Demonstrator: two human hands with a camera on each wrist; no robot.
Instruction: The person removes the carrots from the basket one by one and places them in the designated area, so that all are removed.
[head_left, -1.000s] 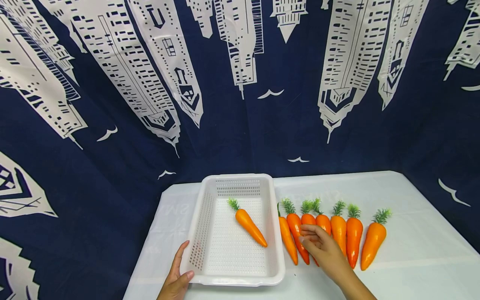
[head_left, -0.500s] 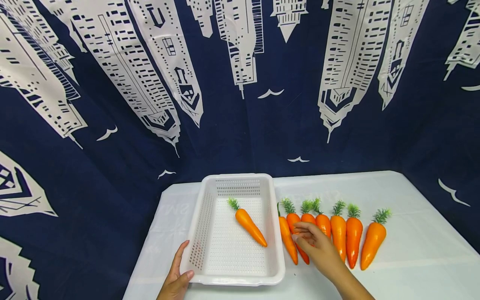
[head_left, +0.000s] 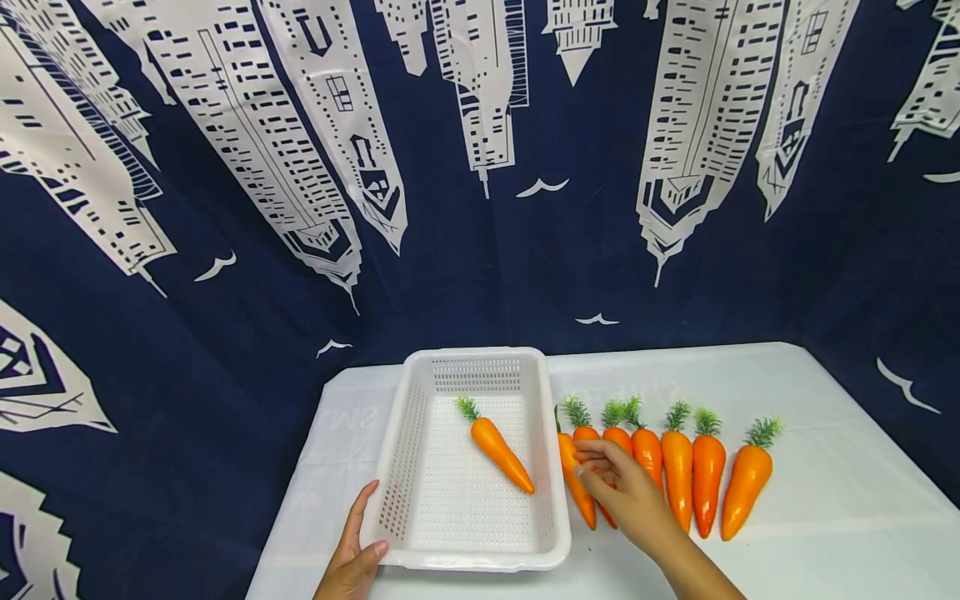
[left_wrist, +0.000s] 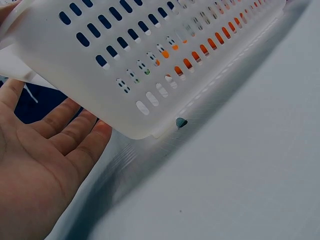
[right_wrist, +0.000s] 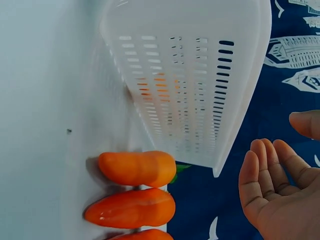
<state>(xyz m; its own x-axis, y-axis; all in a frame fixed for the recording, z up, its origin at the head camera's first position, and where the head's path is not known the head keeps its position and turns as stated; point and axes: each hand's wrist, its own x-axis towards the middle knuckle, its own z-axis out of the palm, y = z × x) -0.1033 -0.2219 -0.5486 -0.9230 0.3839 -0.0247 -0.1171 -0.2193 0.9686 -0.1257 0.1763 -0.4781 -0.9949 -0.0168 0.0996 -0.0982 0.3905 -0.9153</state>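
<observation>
In the head view, my left hand (head_left: 351, 557) holds the near left corner of a white perforated basket (head_left: 465, 562), thumb over the rim and fingers along its outer side. One toy carrot (head_left: 498, 452) with a green top lies slantwise inside. My right hand (head_left: 632, 500) hovers over the left end of a row of carrots, fingers loosely bent, nothing between them and the thumb. Nearest its fingertips is the leftmost carrot (head_left: 583, 506), beside the basket wall; the hand partly hides the carrots behind it. The right wrist view shows the palm (right_wrist: 285, 215) bare, apart from the carrots.
More carrots, such as an orange one (head_left: 677, 475) and the rightmost (head_left: 746, 490), lie in the row, tops pointing away. A white cloth covers the table (head_left: 847, 533). Behind stands a dark blue curtain (head_left: 480, 283) printed with white buildings. A small dark speck (left_wrist: 181, 122) lies by the basket.
My right hand has moved left over the carrot row, towards the leftmost carrot and the basket. The left hand, basket and carrots have stayed in place.
</observation>
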